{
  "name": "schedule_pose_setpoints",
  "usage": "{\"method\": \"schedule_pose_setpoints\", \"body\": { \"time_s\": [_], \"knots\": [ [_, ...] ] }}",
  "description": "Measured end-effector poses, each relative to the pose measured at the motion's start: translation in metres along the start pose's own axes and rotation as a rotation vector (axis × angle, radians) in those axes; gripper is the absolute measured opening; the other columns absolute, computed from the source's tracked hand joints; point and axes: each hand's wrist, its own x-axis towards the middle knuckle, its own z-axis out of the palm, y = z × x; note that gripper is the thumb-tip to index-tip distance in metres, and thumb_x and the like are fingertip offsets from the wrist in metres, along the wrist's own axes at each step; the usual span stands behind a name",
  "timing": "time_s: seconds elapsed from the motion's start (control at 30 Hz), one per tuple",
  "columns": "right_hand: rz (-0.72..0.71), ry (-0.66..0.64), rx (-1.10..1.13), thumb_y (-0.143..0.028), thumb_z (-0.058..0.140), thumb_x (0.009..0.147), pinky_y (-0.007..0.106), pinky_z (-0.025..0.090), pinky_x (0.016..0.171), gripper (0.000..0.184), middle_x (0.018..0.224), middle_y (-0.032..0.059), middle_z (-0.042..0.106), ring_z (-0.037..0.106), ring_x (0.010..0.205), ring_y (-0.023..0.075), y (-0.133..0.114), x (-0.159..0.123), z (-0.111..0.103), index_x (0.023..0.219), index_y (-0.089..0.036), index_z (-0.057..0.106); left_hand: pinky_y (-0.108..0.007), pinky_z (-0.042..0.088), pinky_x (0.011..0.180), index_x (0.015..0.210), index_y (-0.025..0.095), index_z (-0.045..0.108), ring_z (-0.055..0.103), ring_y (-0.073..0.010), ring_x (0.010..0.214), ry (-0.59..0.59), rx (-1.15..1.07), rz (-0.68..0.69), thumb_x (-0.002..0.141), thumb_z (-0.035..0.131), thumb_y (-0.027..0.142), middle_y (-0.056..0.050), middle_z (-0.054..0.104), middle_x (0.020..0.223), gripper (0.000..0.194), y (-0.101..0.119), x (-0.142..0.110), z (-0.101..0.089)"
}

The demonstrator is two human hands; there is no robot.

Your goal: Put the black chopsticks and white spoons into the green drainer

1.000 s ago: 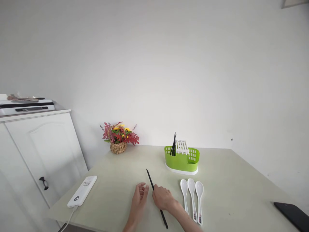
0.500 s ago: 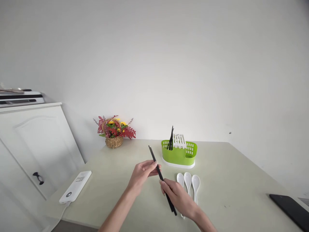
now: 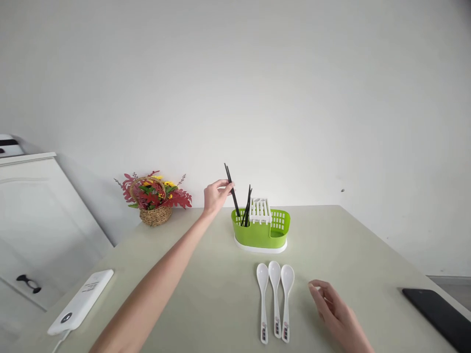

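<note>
Black chopsticks [image 3: 234, 197] at green caddy [image 3: 257, 239]
Left hand [image 3: 217, 195] grips them; right hand's [image 3: 336, 314] grip is loosely open near spoons [image 3: 274, 272].

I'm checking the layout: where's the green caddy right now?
In the head view, the green caddy is just right of centre, on the table beyond the three white spoons and right of the flower basket.

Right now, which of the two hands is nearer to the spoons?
Right. The right hand is to the right of the spoons, apart from them. The left hand is farther, beyond and left of them, holding chopsticks at the green basket.
</note>
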Motion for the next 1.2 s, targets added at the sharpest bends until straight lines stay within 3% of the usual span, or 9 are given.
{"method": "schedule_pose_setpoints", "body": {
  "time_s": [0.13,0.23,0.37,0.53,0.63,0.73,0.87,1.0,1.2],
  "knots": [
    [0.039,-0.015,-0.094,-0.068,0.048,0.088,0.034,0.05,0.058,0.038,0.068,0.0002,0.058,0.057,0.062,0.0238,0.016,-0.005,-0.001,0.095,-0.034,0.065,-0.037,0.066,0.075,0.094,0.014,0.076,0.077,-0.023,0.082,-0.109,0.248,-0.051,0.078,0.079,0.056,-0.011,0.079,0.098,0.045,-0.052,0.005,0.017],
    [0.068,0.01,-0.093,-0.069,0.049,0.087,0.028,0.047,0.058,0.044,0.067,-0.0017,0.06,0.056,0.061,0.0193,0.016,-0.006,0.003,0.098,-0.031,0.066,-0.037,0.065,0.075,0.093,0.016,0.077,0.077,-0.0234,0.083,-0.162,0.344,-0.111,0.078,0.079,0.053,-0.01,0.08,0.098,0.04,-0.077,0.002,0.021],
    [0.08,0.04,-0.091,-0.07,0.046,0.09,0.024,0.043,0.059,0.046,0.068,-0.0036,0.059,0.054,0.062,0.016,0.017,-0.007,0.008,0.102,-0.029,0.063,-0.038,0.061,0.088,0.086,0.019,0.079,0.077,-0.0243,0.089,-0.179,0.39,-0.138,0.077,0.081,0.046,-0.007,0.081,0.095,0.028,-0.094,0.0,0.026],
    [0.086,-0.086,-0.161,-0.069,0.045,0.091,0.024,0.047,0.064,0.047,0.074,-0.0022,0.063,0.059,0.067,0.0172,0.029,-0.005,0.001,0.109,-0.028,0.062,-0.035,0.057,0.091,0.087,0.022,0.08,0.076,-0.0245,0.092,-0.21,0.393,-0.149,0.077,0.081,0.045,-0.005,0.082,0.096,0.026,-0.105,-0.004,0.028],
    [0.076,-0.112,-0.197,-0.068,0.045,0.092,0.025,0.049,0.065,0.048,0.078,-0.0005,0.067,0.062,0.07,0.0183,0.037,-0.003,-0.002,0.112,-0.027,0.062,-0.033,0.055,0.094,0.099,0.021,0.077,0.074,-0.0233,0.101,-0.123,0.392,-0.156,0.087,0.07,0.049,-0.007,0.08,0.108,0.031,-0.112,-0.014,0.019],
    [0.071,-0.111,-0.23,-0.068,0.043,0.092,0.027,0.05,0.068,0.049,0.079,-0.0002,0.068,0.063,0.07,0.0192,0.036,-0.003,0.0,0.112,-0.028,0.062,-0.035,0.052,0.098,0.107,0.018,0.071,0.071,-0.023,0.107,0.053,0.411,-0.198,0.097,0.052,0.049,-0.011,0.077,0.115,0.037,-0.124,-0.037,-0.001],
    [0.119,-0.11,-0.337,-0.069,0.036,0.093,0.031,0.049,0.072,0.047,0.08,-0.0007,0.069,0.063,0.073,0.0205,0.016,-0.004,0.01,0.104,-0.031,0.062,-0.041,0.054,0.09,0.097,0.018,0.065,0.073,-0.0263,0.094,0.203,0.448,-0.312,0.097,0.044,0.046,-0.015,0.076,0.105,0.035,-0.142,-0.091,-0.032],
    [0.158,-0.171,-0.535,-0.072,0.036,0.093,0.034,0.046,0.069,0.049,0.083,0.0009,0.071,0.065,0.075,0.0231,-0.012,-0.006,0.021,0.085,-0.03,0.059,-0.039,0.055,0.083,0.085,0.021,0.062,0.072,-0.0263,0.086,0.183,0.444,-0.348,0.092,0.049,0.047,-0.013,0.076,0.094,0.03,-0.148,-0.154,-0.051],
    [0.161,-0.199,-0.78,-0.059,0.035,0.097,0.038,0.044,0.074,0.038,0.098,0.008,0.074,0.07,0.088,0.0296,-0.031,-0.011,0.039,0.089,-0.027,0.055,-0.032,0.054,0.076,0.088,0.022,0.066,0.07,-0.0226,0.081,0.049,0.385,-0.306,0.093,0.048,0.055,-0.006,0.072,0.081,0.038,-0.127,-0.214,-0.063]
  ]
}}
